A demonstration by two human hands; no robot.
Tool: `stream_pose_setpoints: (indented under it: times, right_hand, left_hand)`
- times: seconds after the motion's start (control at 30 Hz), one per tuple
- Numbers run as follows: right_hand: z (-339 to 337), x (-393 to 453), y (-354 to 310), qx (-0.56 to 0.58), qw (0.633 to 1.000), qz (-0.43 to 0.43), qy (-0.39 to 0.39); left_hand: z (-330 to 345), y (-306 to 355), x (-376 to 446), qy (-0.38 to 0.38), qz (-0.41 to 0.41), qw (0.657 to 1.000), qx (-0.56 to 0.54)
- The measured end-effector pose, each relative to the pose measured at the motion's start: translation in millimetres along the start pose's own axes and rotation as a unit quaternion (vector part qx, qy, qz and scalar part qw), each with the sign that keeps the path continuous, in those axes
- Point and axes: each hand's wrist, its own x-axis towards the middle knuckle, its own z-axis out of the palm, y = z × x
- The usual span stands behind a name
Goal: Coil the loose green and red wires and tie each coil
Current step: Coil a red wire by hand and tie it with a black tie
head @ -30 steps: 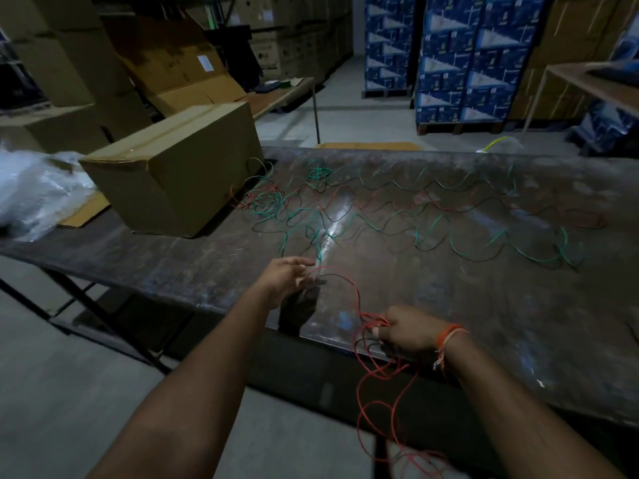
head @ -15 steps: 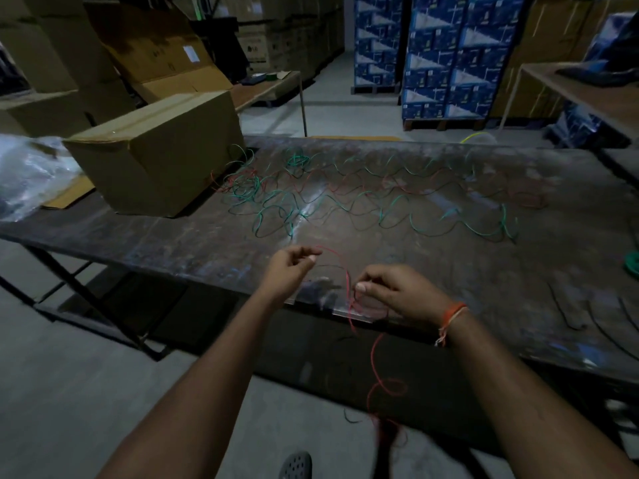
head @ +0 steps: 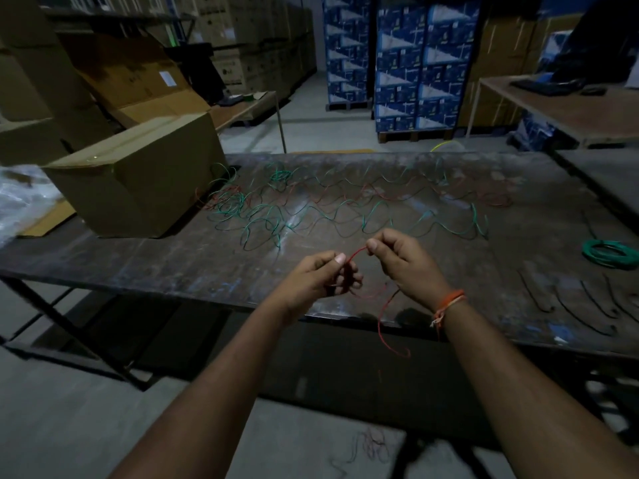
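Now both hands pinch the red wire (head: 358, 252); left hand (head: 321, 276) maybe holds small loops, so wind neatly with right hand (head: 403, 259).

Looked like a warehouse / stockroom, dimly lit. Far side had blue printed cartons (head: 404, 60) stacked high on a pallet (head: 413, 134), with brown cartons (head: 256, 36) stacked along the far left wall beside an aisle of bare concrete floor (head: 311, 119). Worn, scuffed metal-framed work table (head: 145, 267) sat near, carrying a large closed cardboard box (head: 138, 181) at its left end and loose green and red wires (head: 311, 209) spread across it. A second table (head: 570, 108) stood far right, a smaller one (head: 249, 107) far left. An open flattened carton (head: 131, 77) leaned behind the box.
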Motion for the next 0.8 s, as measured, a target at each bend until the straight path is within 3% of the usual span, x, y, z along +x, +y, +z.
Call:
stream_pose_setpoints:
  times: [0.23, 0.33, 0.47, 0.57, 0.67, 0.8]
  right_hand:
    - [16, -2, -6, 0.122, 0.980, 0.088, 0.128]
    - [30, -8, -8, 0.137, 0.975, 0.112, 0.133]
    - [52, -23, -11, 0.152, 0.972, 0.150, 0.101]
    - [67, -36, -10, 0.141, 0.976, 0.154, 0.066]
    - [75, -48, -7, 0.127, 0.966, 0.194, 0.113]
    - [75, -67, -6, -0.047, 0.973, 0.202, 0.104]
  left_hand:
    - [-4, 18, -7, -0.046, 0.046, 0.959, -0.276]
    - [-7, 28, -7, -0.011, 0.075, 0.936, -0.343]
    - [-19, 45, 5, 0.104, 0.070, 0.899, -0.420]
    - [-27, 54, 13, 0.098, 0.068, 0.864, -0.490]
    - [-23, 55, 15, 0.083, 0.110, 0.889, -0.436]
    - [-12, 46, 11, 0.097, 0.178, 0.937, -0.283]
